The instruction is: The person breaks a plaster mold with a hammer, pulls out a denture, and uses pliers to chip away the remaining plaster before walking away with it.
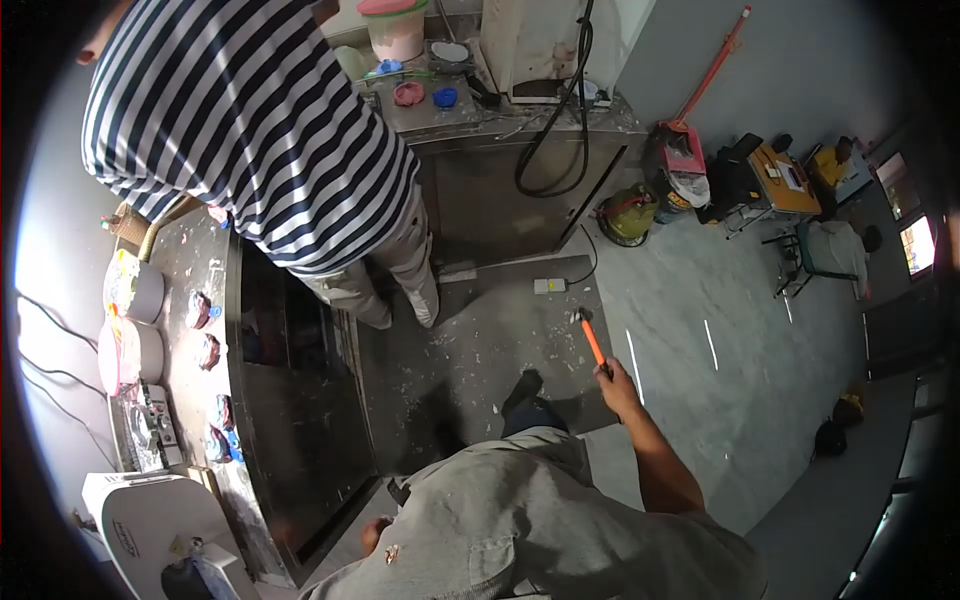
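My right hand (617,386) is closed around the dark grip of a hammer with an orange handle (593,342). The hammer's head points forward, above the edge of the dark floor mat (420,370). Low in the view, beside my grey shirt, my left hand (375,533) shows only in part; its fingers are mostly hidden. In front of me to the left, a person in a striped shirt (260,130) stands on the mat, facing the workbench.
A bench (180,270) with tubs and small moulds runs along the left. A black hose (585,90) hangs at the front bench. A power socket (549,286) lies on the mat. Right of it are buckets (680,190), and farther off, seated people (838,248).
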The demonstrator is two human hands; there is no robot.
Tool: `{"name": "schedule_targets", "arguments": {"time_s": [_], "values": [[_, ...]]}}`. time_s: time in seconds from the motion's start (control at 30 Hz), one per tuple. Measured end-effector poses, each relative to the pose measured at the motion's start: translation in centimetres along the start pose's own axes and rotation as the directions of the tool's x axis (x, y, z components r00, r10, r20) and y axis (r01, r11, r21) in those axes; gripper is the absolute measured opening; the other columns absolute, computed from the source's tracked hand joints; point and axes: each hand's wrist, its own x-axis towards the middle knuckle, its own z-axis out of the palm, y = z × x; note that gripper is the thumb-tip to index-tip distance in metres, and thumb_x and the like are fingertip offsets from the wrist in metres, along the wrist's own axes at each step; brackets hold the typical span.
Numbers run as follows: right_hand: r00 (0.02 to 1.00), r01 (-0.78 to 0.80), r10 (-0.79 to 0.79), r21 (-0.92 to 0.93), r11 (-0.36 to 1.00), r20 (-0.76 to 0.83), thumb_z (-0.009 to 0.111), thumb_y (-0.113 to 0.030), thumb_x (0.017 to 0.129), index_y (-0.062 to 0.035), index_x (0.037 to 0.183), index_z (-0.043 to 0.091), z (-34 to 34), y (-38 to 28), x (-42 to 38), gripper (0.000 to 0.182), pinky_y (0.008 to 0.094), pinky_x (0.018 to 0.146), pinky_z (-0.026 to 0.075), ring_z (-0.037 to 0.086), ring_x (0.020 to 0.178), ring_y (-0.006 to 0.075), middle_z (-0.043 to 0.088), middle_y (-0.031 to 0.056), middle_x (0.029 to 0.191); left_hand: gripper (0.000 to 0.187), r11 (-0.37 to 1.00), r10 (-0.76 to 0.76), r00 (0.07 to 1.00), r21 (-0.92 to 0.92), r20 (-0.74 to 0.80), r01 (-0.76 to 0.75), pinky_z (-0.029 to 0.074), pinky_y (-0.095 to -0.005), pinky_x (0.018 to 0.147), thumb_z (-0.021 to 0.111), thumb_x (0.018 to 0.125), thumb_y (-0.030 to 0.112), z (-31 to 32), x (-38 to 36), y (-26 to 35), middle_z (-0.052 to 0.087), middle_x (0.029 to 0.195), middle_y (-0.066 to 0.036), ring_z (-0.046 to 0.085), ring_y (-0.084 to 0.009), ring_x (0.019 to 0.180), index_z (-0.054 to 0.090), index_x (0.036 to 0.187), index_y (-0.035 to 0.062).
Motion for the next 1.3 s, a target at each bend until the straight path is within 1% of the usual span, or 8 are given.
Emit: {"name": "schedule_targets", "arguments": {"time_s": [0.13,0.23,0.3,0.5,0.77,0.97,1.17,1.3], "values": [[0.907,-0.290,-0.099,0.777,0.559,0.410,0.055,-0.019,0.094,-0.0099,0.121,0.052,-3.9,-7.4,7.6,0.030,0.0246,0.044,0.033,0.042,0.050,0.0075,0.045,-0.0017,0.068,0.028,0.341,0.373,0.896,0.934,-0.240,0.109,0.052,-0.0371,0.067,0.061,0.080,0.028,7.1,2.0,4.5,0.070,0.086,-0.011,0.066,-0.0242,0.078,0.067,0.082,0.0010],[0.869,-0.164,-0.315,0.824,0.543,0.381,0.055,-0.018,0.094,-0.0093,0.127,0.050,-5.5,-13.8,14.0,0.034,0.0259,0.046,0.038,0.047,0.054,0.0101,0.050,0.0007,0.071,0.013,0.268,0.416,0.844,0.933,-0.338,0.241,0.050,-0.0321,0.065,0.067,0.074,0.014,14.1,6.2,5.9,0.070,0.079,-0.008,0.065,-0.0188,0.072,0.067,0.080,0.0025],[0.778,0.541,-0.618,0.380,0.750,0.111,0.053,-0.024,0.096,-0.0072,0.129,0.051,-3.0,-14.2,21.1,0.038,0.0326,0.061,0.048,0.059,0.070,0.0211,0.060,0.0077,0.082,0.012,0.477,0.373,0.835,0.856,-0.404,0.201,0.049,-0.0310,0.065,0.067,0.073,0.010,18.9,8.0,5.4,0.069,0.079,-0.007,0.064,-0.0176,0.072,0.067,0.082,0.0028],[0.768,0.617,-0.632,0.145,0.773,0.101,0.049,-0.032,0.096,-0.0029,0.127,0.052,-7.9,-28.9,28.7,0.043,0.0472,0.082,0.049,0.061,0.101,0.0379,0.064,0.0225,0.106,0.011,0.841,0.269,0.844,0.540,-0.463,0.028,0.046,-0.0279,0.064,0.059,0.079,0.003,26.5,8.0,0.5,0.067,0.081,-0.005,0.060,-0.0158,0.072,0.066,0.087,0.0026],[0.760,0.647,-0.630,-0.100,0.756,0.160,0.050,-0.021,0.093,0.0024,0.114,0.056,-5.6,-36.3,34.9,0.032,0.0504,0.081,0.048,0.062,0.092,0.0436,0.064,0.0273,0.095,0.016,0.671,0.291,0.779,0.699,-0.555,0.248,0.046,-0.0263,0.066,0.064,0.086,0.017,22.3,10.9,-9.3,0.065,0.078,-0.002,0.058,-0.0117,0.075,0.066,0.088,0.0011],[0.733,0.679,-0.671,-0.176,0.712,0.112,0.049,-0.008,0.085,0.0069,0.107,0.056,-3.6,-40.6,38.2,0.028,0.0492,0.077,0.052,0.064,0.087,0.0434,0.064,0.0299,0.087,0.019,0.907,0.348,0.902,0.337,-0.256,-0.254,0.049,-0.0290,0.069,0.044,0.090,0.009,23.0,17.6,-6.8,0.064,0.085,-0.009,0.060,-0.0162,0.076,0.057,0.082,-0.0033],[0.685,0.690,-0.729,-0.341,0.639,0.021,0.056,-0.012,0.083,0.0031,0.107,0.058,0.7,-43.2,43.3,0.028,0.0467,0.078,0.049,0.060,0.087,0.0402,0.061,0.0244,0.091,0.017,0.855,0.082,0.890,0.491,-0.448,0.168,0.048,-0.0297,0.067,0.047,0.091,0.010,32.2,24.8,6.3,0.062,0.081,-0.006,0.058,-0.0159,0.072,0.058,0.083,-0.0012],[0.652,0.726,-0.758,-0.285,0.626,-0.002,0.062,-0.016,0.081,-0.0004,0.105,0.059,3.3,-42.8,45.0,0.029,0.0467,0.075,0.047,0.057,0.085,0.0376,0.056,0.0220,0.098,0.012,0.910,0.273,0.937,0.375,-0.219,-0.177,0.048,-0.0289,0.063,0.055,0.089,0.012,34.3,28.3,11.0,0.061,0.079,-0.004,0.058,-0.0135,0.068,0.062,0.085,0.0028]]}}
